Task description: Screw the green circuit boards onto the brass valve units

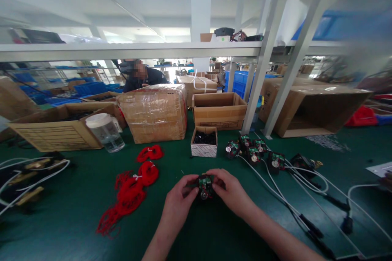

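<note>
Between my two hands is a small black device with a green circuit board and a round silvery part on its near side. My left hand grips its left side, thumb and fingers bent around it. On the other side, my right hand holds it with thumb and fingers closed. The hands cover parts of the device's sides. Just beyond it stands a small open carton with black pieces inside. To the right lie several similar board devices, some with white cables.
Bundles of red wire lie to the left. Black and brass parts with white cables are at far left. A clear jug leans near a taped carton. Metal shelf posts rise at right. A person is beyond the boxes.
</note>
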Motion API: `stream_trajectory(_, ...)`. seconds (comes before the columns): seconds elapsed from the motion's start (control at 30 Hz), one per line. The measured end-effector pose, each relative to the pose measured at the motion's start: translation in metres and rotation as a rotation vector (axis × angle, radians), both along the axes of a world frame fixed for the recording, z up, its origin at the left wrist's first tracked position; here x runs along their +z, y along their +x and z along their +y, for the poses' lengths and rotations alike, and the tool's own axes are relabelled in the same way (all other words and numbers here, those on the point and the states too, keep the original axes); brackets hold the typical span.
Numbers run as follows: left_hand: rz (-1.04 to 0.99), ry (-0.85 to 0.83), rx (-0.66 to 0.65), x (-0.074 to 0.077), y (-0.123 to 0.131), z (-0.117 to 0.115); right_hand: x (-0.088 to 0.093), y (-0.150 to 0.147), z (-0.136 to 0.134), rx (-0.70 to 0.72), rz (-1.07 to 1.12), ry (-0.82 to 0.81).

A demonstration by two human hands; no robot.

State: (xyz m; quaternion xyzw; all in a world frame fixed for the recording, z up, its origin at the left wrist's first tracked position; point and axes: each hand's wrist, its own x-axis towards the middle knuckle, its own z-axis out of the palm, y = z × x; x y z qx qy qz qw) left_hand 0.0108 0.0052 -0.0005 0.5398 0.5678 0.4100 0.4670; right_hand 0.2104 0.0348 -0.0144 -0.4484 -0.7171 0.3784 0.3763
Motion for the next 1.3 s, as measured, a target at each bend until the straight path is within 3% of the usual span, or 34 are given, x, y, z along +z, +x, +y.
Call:
stream_trajectory(0.23,0.045,-0.028,-0.008,-0.002,0.005,-0.013,-0.015,0.004,-0.007,0.035,-0.054,-0.032)
stream_trajectory(0.67,0.117,0.068,0.144,-0.016,0.027,-0.014,0.000,-0.004,-0.013,0.010,-0.059,-0.059)
stream_trajectory(0.83,0.135,0.103,0.202,-0.021,0.036,-0.013,-0.008,-0.008,-0.017,-0.010,-0.023,-0.034)
stream_trajectory(0.97,0.076,0.079,0.152,-0.018,0.027,-0.014,-0.005,0.001,-0.015,0.043,-0.034,-0.073)
stream_trajectory(1.03,0.048,0.022,0.069,-0.017,0.017,-0.014,0.008,0.013,-0.006,0.089,-0.081,-0.093)
stream_trajectory(1.1,0.047,-0.020,0.014,-0.017,0.008,-0.014,0.028,0.024,0.014,0.023,-0.173,-0.022)
stream_trajectory(1.17,0.050,-0.024,-0.002,-0.021,0.002,-0.014,0.048,0.030,0.043,-0.113,-0.304,0.107)
stream_trajectory(1.3,0.051,0.008,0.003,-0.034,0.000,-0.012,0.075,0.018,0.115,-0.176,-0.477,0.208)
